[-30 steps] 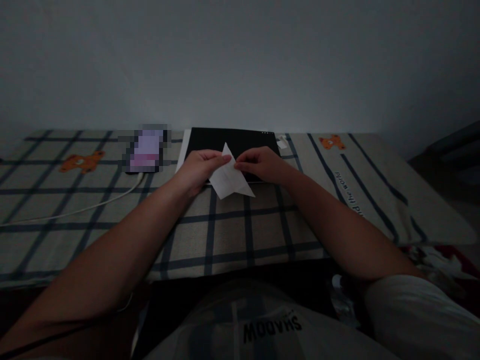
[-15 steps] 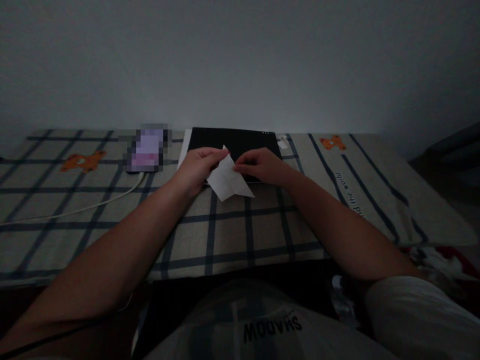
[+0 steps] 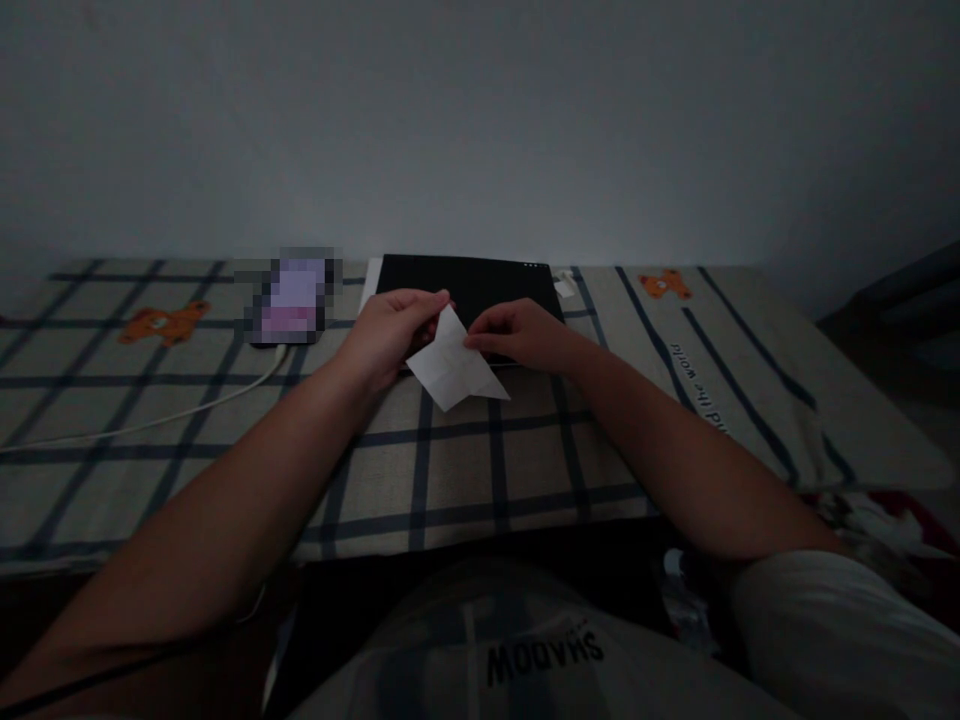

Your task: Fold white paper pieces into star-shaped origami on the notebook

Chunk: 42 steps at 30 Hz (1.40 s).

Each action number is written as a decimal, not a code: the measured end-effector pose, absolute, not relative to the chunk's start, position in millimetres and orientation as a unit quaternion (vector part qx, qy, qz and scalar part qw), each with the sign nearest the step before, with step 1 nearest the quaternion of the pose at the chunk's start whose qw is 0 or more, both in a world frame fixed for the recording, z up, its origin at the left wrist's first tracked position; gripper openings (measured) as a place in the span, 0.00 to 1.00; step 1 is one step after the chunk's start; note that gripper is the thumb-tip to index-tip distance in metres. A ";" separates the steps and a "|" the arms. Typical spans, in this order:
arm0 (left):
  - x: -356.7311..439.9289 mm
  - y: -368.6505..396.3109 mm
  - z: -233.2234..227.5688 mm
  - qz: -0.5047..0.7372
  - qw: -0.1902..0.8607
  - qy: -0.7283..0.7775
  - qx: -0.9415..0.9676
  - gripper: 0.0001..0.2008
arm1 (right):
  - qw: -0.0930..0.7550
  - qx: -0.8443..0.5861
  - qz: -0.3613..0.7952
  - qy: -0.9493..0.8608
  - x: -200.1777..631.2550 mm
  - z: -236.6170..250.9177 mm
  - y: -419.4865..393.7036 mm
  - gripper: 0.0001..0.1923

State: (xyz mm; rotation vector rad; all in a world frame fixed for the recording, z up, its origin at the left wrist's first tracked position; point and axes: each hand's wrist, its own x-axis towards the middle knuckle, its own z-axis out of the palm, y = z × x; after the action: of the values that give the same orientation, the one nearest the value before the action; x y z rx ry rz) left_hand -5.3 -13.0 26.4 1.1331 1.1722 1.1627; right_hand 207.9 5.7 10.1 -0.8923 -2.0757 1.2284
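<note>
— What differs from a second ago, seen from your head?

— Your left hand [image 3: 390, 335] has lifted its fingers off the paper's [image 3: 454, 365] tip; the paper now lies lower and flatter, tip tilted right.

— And the grip?

— Your left fingers curl loosely, touching the paper's upper left edge from behind. Your right hand [image 3: 521, 335] pinches its right edge, thumb and finger together on it.

— Where's the paper?

— At the bed's [image 3: 525, 450] far edge, half over the tablet [image 3: 480, 280], right of the phone [image 3: 289, 300] and cable [image 3: 150, 420].
</note>
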 end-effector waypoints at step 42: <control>-16.0 -10.6 22.7 0.367 0.471 0.518 0.612 0.05 | 0.327 -0.407 0.390 -0.758 214.2 4.1 18.2 0.14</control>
State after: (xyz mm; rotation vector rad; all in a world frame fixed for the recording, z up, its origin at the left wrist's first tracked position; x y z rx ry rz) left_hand -16.0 -10.6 22.7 1.5003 1.2696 0.8984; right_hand 214.2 18.2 4.1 -1.0668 -1.9856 1.0221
